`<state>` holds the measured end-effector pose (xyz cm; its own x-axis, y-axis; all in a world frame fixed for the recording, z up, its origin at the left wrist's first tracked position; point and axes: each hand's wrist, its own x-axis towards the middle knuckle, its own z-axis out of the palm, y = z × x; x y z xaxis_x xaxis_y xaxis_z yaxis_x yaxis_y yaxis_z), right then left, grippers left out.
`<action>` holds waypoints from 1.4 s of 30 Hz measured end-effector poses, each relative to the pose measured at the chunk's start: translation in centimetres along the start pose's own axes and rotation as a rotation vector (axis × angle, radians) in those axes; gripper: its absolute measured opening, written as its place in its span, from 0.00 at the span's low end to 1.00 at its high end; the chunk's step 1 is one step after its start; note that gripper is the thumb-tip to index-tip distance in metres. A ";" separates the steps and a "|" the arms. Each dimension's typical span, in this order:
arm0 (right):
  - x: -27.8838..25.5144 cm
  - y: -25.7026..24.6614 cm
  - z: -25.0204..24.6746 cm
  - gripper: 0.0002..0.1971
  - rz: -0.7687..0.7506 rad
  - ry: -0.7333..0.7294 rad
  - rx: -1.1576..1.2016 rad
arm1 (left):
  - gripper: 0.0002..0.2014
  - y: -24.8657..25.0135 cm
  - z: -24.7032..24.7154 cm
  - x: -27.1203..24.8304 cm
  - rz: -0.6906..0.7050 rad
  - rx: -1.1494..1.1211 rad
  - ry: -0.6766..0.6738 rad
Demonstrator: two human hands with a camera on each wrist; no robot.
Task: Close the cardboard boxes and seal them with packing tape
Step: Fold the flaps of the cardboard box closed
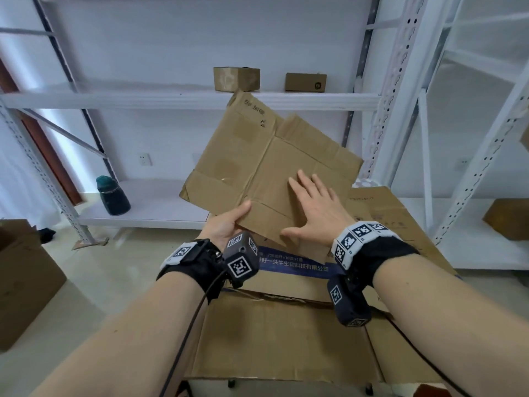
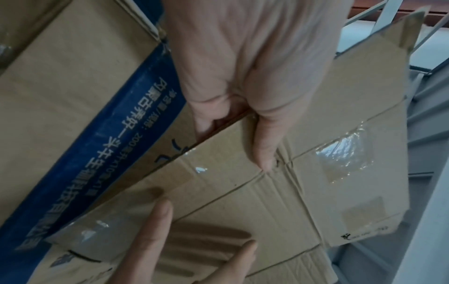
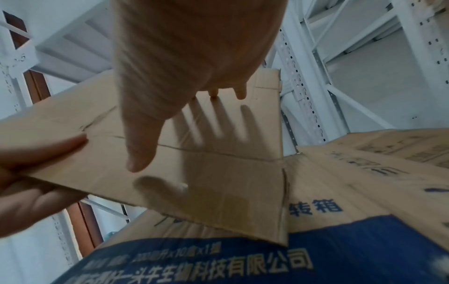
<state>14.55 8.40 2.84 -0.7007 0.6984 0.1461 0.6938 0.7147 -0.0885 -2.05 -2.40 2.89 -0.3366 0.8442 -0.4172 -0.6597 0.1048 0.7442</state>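
Flattened brown cardboard box (image 1: 269, 170): one, frame centre, tilted, long axis toward upper right.
My left hand (image 1: 226, 224): pinches its near edge.
My right hand (image 1: 312, 207): fingers spread flat above it.
Small brown boxes (image 1: 236, 78): two on the white metal shelf (image 1: 114, 98).

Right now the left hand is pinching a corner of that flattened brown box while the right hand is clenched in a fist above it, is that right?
Not quite. The left hand does pinch the flattened box at its corner, but the right hand is no fist: its fingers are spread straight over the cardboard, as the head view shows.
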 end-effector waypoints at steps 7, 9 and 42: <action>1.0 -1.0 -0.9 0.51 0.054 0.101 0.299 | 0.07 0.4 1.5 0.5 0.207 0.048 0.041; 1.5 -1.5 -1.7 0.49 0.059 0.183 0.536 | 0.12 1.5 2.7 1.0 0.424 0.137 0.133; 0.2 -0.1 -7.0 0.39 0.219 -0.124 2.129 | 0.53 0.6 6.0 -0.5 0.666 1.690 0.235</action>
<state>15.53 8.22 9.78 -0.7220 0.6894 -0.0590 -0.3874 -0.4734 -0.7911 1.71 0.45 6.69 -0.4033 0.8954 0.1888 0.8631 0.3037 0.4035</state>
